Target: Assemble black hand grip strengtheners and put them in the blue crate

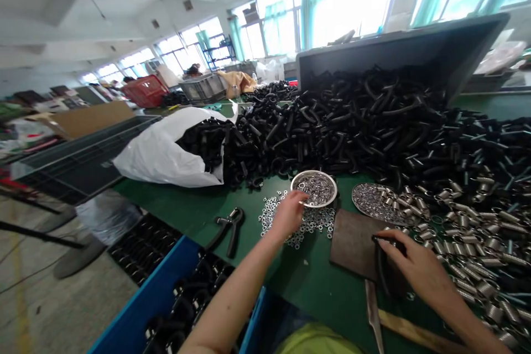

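Observation:
My left hand [289, 214] reaches over the near-left rim of a round metal bowl [334, 199] that holds many small metal rings. Its fingertips are pressed together at the contents; whatever is between them is too small to make out. In my right hand [415, 260] is a black curved handle [382, 268], gripped near its top over a dark square plate [352, 240]. Silvery nuts [271, 213] lie loose around the bowl. To the left rests a black hand gripper tool [232, 229] with two legs and metal at its joint.
Black handles [332, 127] spill from a grey bin [398, 47] and a white sack [166, 149]. Metal springs [464, 238] cover the right side, beside a dish of small parts [373, 202]. A blue crate [136, 310] stands front left. A hammer-like tool [373, 315] lies near the front edge.

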`<state>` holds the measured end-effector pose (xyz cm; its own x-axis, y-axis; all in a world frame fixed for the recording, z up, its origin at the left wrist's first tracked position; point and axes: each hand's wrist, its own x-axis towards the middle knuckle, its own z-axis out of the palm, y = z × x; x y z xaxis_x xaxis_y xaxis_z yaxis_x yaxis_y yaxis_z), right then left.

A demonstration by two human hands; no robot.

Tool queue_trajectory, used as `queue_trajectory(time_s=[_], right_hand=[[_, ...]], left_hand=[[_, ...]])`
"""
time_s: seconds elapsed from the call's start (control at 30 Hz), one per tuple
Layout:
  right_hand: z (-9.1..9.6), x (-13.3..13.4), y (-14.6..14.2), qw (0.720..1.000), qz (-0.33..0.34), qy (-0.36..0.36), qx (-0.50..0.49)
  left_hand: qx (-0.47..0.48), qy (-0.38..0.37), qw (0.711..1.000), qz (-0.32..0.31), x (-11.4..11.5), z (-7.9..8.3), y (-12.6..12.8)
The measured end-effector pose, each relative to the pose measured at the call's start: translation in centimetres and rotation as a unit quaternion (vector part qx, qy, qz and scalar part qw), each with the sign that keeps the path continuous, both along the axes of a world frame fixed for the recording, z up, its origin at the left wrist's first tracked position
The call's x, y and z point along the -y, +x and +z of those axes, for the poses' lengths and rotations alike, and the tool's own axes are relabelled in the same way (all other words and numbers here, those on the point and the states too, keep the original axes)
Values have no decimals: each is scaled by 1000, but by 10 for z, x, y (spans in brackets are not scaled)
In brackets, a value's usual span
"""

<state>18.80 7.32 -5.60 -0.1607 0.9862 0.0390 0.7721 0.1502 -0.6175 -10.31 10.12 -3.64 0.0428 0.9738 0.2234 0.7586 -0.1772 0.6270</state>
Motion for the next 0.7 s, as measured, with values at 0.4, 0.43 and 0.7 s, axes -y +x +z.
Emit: queue_trajectory(time_s=[0.4, 0.43, 0.7], right_hand=[[-16, -7, 1, 990, 13, -44, 136], [-15, -6, 1, 989, 9, -53, 138], [-18, -5, 5, 999, -9, -49, 12]], left_hand=[[17, -8, 979, 201, -61, -13, -134], [49, -1, 978, 204, -61, -11, -131], [415, 13, 888, 195, -31, 26, -87]])
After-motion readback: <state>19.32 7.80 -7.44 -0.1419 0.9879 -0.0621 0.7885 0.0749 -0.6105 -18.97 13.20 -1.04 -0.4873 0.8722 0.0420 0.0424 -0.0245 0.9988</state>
